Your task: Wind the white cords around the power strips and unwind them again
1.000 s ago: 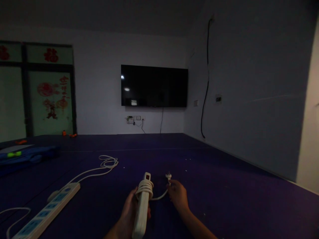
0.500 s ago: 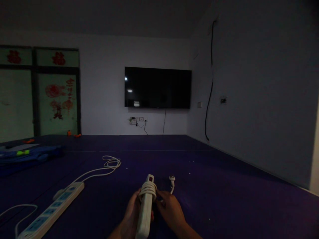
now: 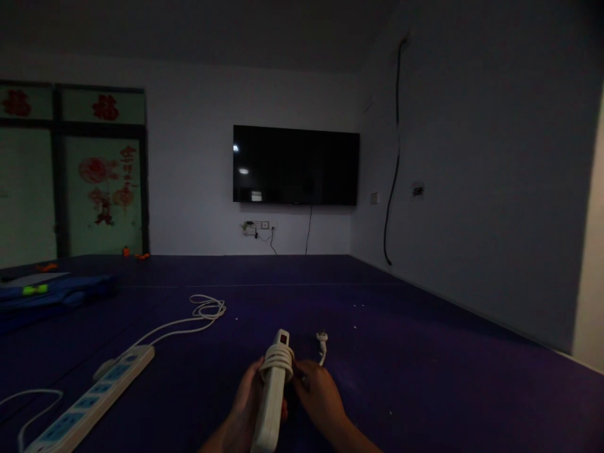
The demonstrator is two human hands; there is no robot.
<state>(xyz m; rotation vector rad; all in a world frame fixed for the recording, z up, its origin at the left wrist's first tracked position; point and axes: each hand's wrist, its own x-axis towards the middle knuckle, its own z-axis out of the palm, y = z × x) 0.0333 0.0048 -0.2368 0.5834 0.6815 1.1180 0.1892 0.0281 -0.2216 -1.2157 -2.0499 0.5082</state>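
1. Right up close, the left hand (image 3: 245,396) has a firm grasp on a white power strip (image 3: 268,409), holding it lengthwise, its dark red switch (image 3: 284,338) at the far end.
2. And look at the white cord (image 3: 277,362), looped several times around that strip just short of the switch!
3. Here's the right hand (image 3: 323,396), fingers curled in against the side of the loops; whether they pinch the cord, I cannot tell.
4. Just beyond that hand sits the plug (image 3: 321,337), prongs pointing away, its lead running back behind the fingers.
5. Over on the left, a second power strip (image 3: 94,399) with blue socket faces lies on the purple surface (image 3: 425,352), a loosely coiled white cable (image 3: 207,308) beyond it.
6. Further out on the left, blue fabric (image 3: 80,292) lies bunched.
7. At the back, a dark television (image 3: 295,165) hangs on the wall above several sockets (image 3: 264,224).
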